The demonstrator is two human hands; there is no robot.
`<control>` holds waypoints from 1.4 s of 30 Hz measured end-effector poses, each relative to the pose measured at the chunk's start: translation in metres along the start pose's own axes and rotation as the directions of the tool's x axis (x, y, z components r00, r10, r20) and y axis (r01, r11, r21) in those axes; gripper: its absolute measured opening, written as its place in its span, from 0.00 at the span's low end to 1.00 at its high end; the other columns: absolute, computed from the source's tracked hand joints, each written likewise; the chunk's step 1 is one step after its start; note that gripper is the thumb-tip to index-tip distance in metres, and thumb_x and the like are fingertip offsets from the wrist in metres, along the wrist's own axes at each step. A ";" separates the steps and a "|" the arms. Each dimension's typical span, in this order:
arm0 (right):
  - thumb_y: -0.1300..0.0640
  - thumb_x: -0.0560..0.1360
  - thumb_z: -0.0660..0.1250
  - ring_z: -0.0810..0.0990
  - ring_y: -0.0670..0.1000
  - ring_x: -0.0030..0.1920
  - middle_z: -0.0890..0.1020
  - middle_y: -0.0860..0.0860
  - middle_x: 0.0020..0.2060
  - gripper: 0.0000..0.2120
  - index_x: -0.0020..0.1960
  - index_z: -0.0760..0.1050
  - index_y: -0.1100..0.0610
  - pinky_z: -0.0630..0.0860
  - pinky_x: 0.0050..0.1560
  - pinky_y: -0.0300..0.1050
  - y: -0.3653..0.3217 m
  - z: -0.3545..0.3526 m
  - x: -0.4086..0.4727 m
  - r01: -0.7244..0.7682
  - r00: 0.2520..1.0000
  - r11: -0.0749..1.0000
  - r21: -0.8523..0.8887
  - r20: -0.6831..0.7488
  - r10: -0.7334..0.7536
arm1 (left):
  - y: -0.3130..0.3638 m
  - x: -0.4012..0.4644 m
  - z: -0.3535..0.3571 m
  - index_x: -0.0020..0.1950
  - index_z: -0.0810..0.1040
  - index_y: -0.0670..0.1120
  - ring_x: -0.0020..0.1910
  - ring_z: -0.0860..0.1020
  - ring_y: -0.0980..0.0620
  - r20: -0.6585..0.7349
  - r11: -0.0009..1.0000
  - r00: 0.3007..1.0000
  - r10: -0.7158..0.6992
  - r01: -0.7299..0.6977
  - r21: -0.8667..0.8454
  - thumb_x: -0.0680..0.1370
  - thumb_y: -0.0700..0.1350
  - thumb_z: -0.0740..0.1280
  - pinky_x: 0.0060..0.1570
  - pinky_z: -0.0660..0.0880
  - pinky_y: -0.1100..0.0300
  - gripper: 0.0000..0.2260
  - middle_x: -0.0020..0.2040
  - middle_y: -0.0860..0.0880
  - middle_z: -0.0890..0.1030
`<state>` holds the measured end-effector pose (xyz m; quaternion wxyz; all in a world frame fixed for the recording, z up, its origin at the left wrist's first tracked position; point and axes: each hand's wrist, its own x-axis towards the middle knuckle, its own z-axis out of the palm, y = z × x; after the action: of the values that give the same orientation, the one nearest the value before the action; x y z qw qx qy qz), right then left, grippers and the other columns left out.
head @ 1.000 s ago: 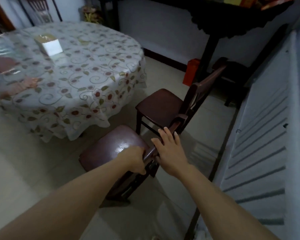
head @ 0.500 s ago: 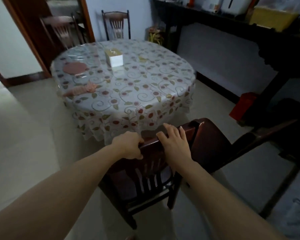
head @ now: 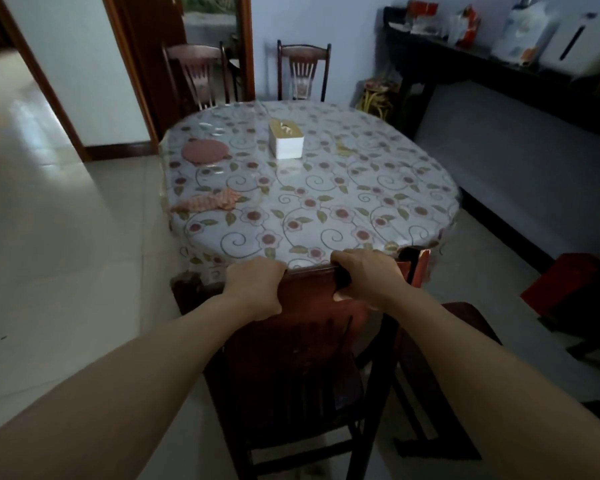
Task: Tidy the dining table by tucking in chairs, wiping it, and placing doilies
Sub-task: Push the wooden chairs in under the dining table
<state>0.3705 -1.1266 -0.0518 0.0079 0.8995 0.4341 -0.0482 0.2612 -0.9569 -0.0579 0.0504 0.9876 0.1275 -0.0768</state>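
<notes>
**Both hands on the chair at the worktop's near edge**

While the left hand [head: 257,289] curls its fingers over the top rail of the dark wooden chair [head: 291,358], the right hand [head: 368,277] grips the same rail further right. The chair's back stands close against the near edge of the round worktop [head: 326,209], which wears a flowered cloth. On the worktop lie a round pink doily [head: 205,151], a crumpled pink cloth [head: 210,203] and a white tissue box [head: 287,139]. Two more chairs [head: 303,72] stand at the far side.
</notes>
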 end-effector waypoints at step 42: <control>0.64 0.72 0.64 0.73 0.54 0.36 0.76 0.52 0.41 0.21 0.59 0.59 0.52 0.76 0.44 0.53 -0.002 0.083 0.157 0.221 0.975 0.975 -0.001 -0.033 -0.221 | -0.102 0.112 0.067 0.44 0.75 0.42 0.35 0.78 0.43 -0.275 0.998 0.961 0.024 -0.009 0.054 0.64 0.39 0.72 0.28 0.68 0.56 0.12 0.38 0.44 0.80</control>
<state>0.4598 -1.0074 -0.1486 -0.0057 0.8463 0.5315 -0.0343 0.3321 -0.8393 -0.1507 0.0070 0.9907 0.1230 0.0586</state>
